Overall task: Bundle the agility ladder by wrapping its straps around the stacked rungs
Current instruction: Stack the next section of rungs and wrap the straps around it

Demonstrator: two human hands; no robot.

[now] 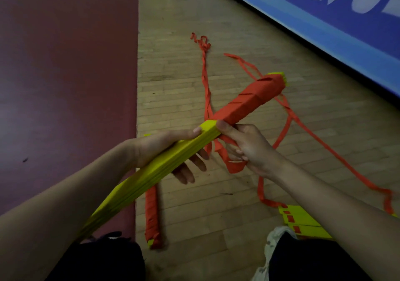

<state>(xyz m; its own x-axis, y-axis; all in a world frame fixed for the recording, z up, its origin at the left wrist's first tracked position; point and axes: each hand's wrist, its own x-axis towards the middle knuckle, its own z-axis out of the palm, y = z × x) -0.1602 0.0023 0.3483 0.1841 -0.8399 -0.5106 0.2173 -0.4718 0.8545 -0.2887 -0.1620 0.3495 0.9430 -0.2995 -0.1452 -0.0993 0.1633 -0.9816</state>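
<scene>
Stacked rungs [164,157]: held slanting above wood floor [184,86], far half bound in red. Clasped at bare yellow middle by left hand [151,146]; strap [234,166] gripped by right hand [251,148], thumb at wrap edge. Probably best kept taut, turns overlapped.

**A:** How do the stacked rungs [151,172] lie?

**B:** Slanting from seven o'clock up to two o'clock. The near half is bare yellow and the far half is wound in red strap [249,99].

**A:** And the hands?

**B:** The left hand [155,147] grips the bare stack, thumb on top, fingers beneath. The right hand [255,151], at its three o'clock, pinches the strap, thumb at the wrap's edge. Loose strap trails over the wooden floor [173,86] toward twelve and four o'clock. A wrapped bundle [152,218] lies at six.
</scene>
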